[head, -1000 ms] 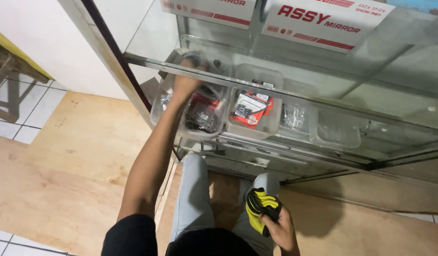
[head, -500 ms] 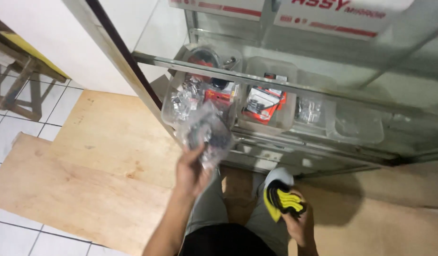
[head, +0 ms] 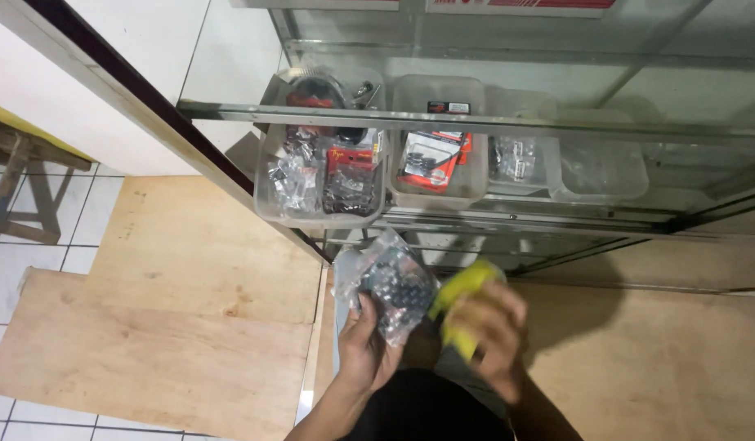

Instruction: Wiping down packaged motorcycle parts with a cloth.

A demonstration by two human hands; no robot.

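Note:
My left hand (head: 365, 347) grips a clear plastic bag of small dark metal parts (head: 392, 284) in front of my lap. My right hand (head: 485, 331), blurred by motion, holds a yellow and black cloth (head: 457, 296) right beside the bag, touching or nearly touching it. Both hands are low in the view, below a glass display cabinet shelf (head: 475, 118).
Clear plastic bins sit on the shelf: one with bagged parts (head: 322, 181), one with red-carded packs (head: 433, 159), and two more to the right (head: 600, 170). A plywood sheet (head: 165, 302) covers the tiled floor at left. A wooden stool (head: 22, 180) stands far left.
My left hand left the bin with the parts bag and came down to my lap. My right hand rose with the yellow cloth to meet the bag.

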